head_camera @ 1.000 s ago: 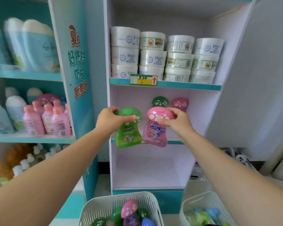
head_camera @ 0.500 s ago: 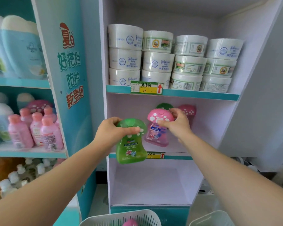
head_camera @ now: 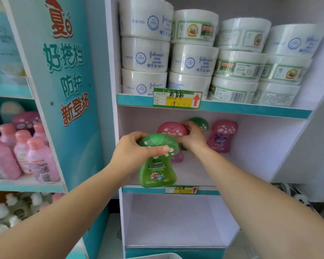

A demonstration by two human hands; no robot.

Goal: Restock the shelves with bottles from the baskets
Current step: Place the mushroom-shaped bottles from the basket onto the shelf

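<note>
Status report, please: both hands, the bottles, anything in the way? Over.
Left hand grips green bottle by its cap, before middle shelf. Right hand holds pink bottle inside shelf. Rear green bottle, rear pink bottle close behind it.

Bright, even light; blurred, wide-angle-warped edges.

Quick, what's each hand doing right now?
Left hand: holding the green bottle by its cap.
Right hand: holding the left pink bottle by its cap.

Half-hidden pink bottle (head_camera: 168,129) behind green bottle (head_camera: 157,166)
</note>
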